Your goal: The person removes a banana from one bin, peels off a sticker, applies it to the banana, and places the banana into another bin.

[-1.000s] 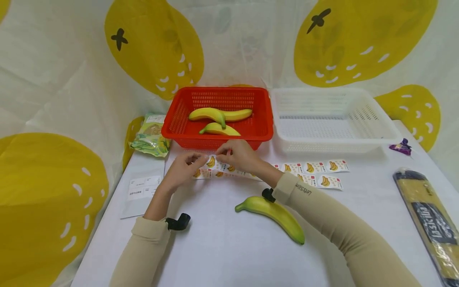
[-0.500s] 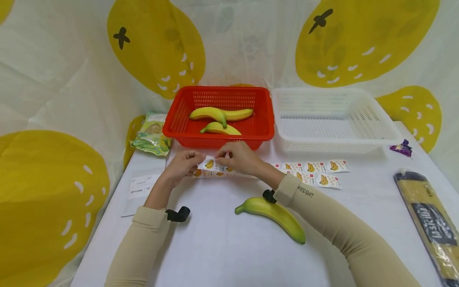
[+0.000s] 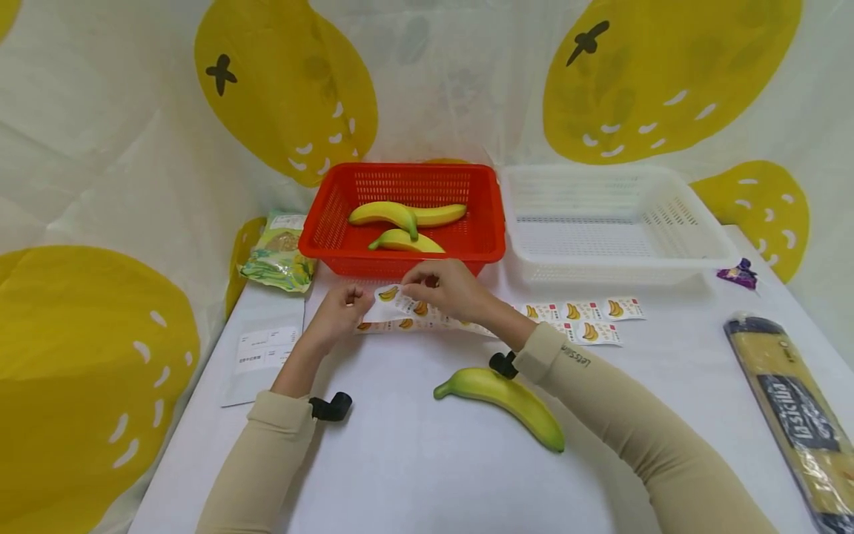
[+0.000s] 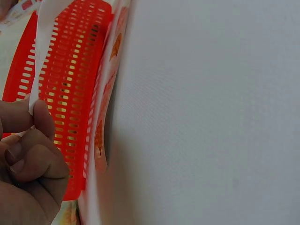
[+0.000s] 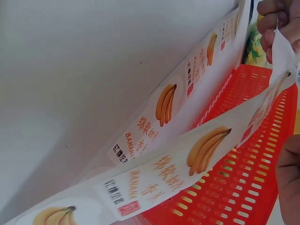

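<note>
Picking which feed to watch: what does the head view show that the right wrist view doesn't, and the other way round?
Only the head view: the white basket, the loose banana and the yellow packet at the right edge. Only the right wrist view: BANANA lettering large enough to read on the label strip. Both: that strip, the red basket, the left hand and right hand.

The basket [image 3: 373,267] is red; bananas [image 3: 383,213] inside it are yellow with green tips; in front of it, the sticker strip [image 5: 208,147] is white with yellow banana prints and red squares; behind the basket, the backdrop [image 3: 460,81] is white, patterned with mustard-yellow shapes.
</note>
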`<state>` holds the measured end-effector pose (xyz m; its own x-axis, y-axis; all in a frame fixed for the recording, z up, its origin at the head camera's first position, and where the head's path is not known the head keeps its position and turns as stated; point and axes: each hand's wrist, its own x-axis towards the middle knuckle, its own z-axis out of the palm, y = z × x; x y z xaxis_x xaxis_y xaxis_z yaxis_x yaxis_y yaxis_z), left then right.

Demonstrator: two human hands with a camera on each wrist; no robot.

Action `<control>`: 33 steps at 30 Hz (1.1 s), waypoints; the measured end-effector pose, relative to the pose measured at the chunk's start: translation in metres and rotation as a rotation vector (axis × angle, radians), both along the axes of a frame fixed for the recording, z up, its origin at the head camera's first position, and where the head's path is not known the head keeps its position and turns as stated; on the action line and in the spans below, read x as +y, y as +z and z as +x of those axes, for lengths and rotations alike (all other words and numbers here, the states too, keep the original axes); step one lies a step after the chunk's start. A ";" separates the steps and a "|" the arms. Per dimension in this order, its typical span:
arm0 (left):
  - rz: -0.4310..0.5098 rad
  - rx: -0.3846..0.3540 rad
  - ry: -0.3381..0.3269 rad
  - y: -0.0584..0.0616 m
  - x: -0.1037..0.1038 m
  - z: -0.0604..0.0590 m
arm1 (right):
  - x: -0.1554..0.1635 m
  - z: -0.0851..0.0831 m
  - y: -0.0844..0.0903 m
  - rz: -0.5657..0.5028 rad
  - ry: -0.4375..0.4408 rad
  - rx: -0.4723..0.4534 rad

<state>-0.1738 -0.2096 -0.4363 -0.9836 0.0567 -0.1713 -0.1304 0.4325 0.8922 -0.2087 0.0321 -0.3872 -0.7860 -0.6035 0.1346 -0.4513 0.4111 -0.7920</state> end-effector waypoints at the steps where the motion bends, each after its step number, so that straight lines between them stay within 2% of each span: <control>1: -0.010 0.006 0.006 -0.001 -0.001 0.000 | 0.001 0.000 0.001 -0.012 -0.006 -0.005; 7: -0.052 0.023 0.024 -0.003 -0.002 0.002 | 0.002 0.002 0.003 -0.058 -0.015 -0.047; 14: -0.076 0.021 0.050 -0.004 -0.001 0.005 | -0.001 0.002 -0.003 -0.062 -0.011 -0.072; 19: -0.216 0.055 0.066 -0.005 -0.001 0.006 | -0.002 0.002 -0.006 -0.053 -0.016 -0.098; 22: -0.287 0.129 0.079 -0.003 -0.001 0.007 | -0.001 0.003 -0.006 -0.051 -0.017 -0.104; 24: -0.294 0.232 0.113 -0.001 0.000 0.007 | -0.001 0.004 -0.005 -0.051 -0.018 -0.110; 27: -0.243 0.412 0.195 0.004 0.003 0.009 | -0.001 0.005 -0.005 -0.051 -0.019 -0.124; 29: -0.185 0.506 0.215 0.010 0.007 0.011 | -0.001 0.005 -0.005 -0.050 -0.018 -0.123; 30: -0.151 0.536 0.199 0.014 0.009 0.012 | -0.002 0.005 -0.005 -0.050 -0.018 -0.123; 33: -0.090 0.535 0.083 0.024 0.017 0.016 | -0.002 0.005 -0.005 -0.043 -0.020 -0.116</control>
